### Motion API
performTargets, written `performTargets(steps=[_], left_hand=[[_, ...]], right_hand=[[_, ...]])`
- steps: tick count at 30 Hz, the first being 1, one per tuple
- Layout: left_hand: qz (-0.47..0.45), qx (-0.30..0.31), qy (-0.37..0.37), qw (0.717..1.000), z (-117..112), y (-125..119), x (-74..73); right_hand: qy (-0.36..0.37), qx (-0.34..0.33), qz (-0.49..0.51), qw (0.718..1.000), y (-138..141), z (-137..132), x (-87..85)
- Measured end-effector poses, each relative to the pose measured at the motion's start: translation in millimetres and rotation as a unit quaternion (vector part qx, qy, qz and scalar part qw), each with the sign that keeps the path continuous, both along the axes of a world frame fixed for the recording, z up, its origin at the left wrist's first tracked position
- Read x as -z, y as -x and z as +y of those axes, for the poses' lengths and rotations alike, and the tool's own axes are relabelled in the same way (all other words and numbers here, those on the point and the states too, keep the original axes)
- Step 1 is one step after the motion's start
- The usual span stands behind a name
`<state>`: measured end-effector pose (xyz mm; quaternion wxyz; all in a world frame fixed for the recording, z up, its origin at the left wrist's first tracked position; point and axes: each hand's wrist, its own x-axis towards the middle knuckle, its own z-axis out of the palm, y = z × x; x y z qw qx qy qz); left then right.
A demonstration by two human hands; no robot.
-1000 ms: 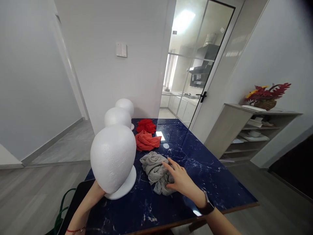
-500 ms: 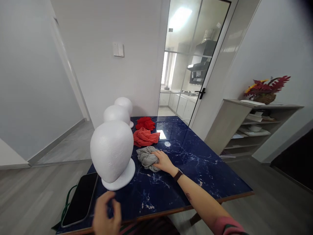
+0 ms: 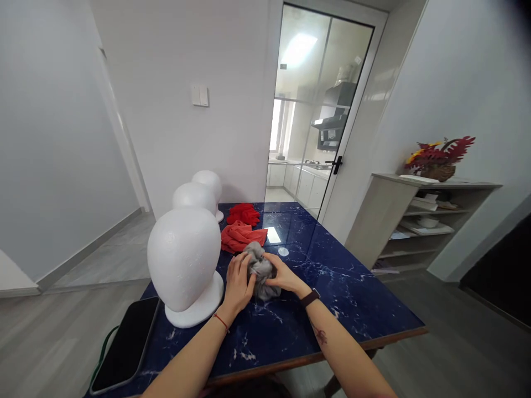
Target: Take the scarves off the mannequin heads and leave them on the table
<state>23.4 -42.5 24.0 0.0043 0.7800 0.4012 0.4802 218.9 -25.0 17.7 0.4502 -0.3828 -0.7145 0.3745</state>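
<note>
A crumpled grey cloth [image 3: 262,270] is bunched up on the dark blue marbled table [image 3: 332,293], and both of my hands hold it. On its left side is my left hand [image 3: 238,283], with the fingers curved against the folds. My right hand [image 3: 286,273] grips the other side, thumb and fingers pressed into the fabric. Just behind lies a coral-red cloth [image 3: 243,236], and past that a brighter red cloth [image 3: 243,214]. The nearest white foam head [image 3: 185,260] stands upright on its round base, left of my left hand.
Two more white foam heads, a middle one [image 3: 194,195] and a far one [image 3: 208,181], stand in a row behind the nearest. A black phone [image 3: 126,345] with a green cord lies at the table's left edge. Beyond are a glass door [image 3: 315,110] and a shelf unit [image 3: 394,221].
My left hand has moved from the table's front edge up to the grey cloth and taken hold of it. The cloth is now bunched tighter between both hands.
</note>
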Motion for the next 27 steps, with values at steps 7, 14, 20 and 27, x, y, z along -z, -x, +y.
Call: performTargets(steps=[7,14,20,27], left_hand=[[-0.054,0.005,0.093,0.994,8,14,14.0],[0.131,0.046,0.187,0.973,8,9,22.6],[0.124,-0.002,0.182,0.975,9,10,20.6],[-0.009,-0.046,0.104,0.993,0,6,5.8]], right_hand=[[-0.015,0.235,0.158,0.959,-23,18,-7.6],[-0.007,0.278,-0.065,0.958,-2,14,12.9],[-0.019,0.152,-0.143,0.978,9,7,15.3],[0.032,0.151,0.066,0.986,-1,18,7.7]])
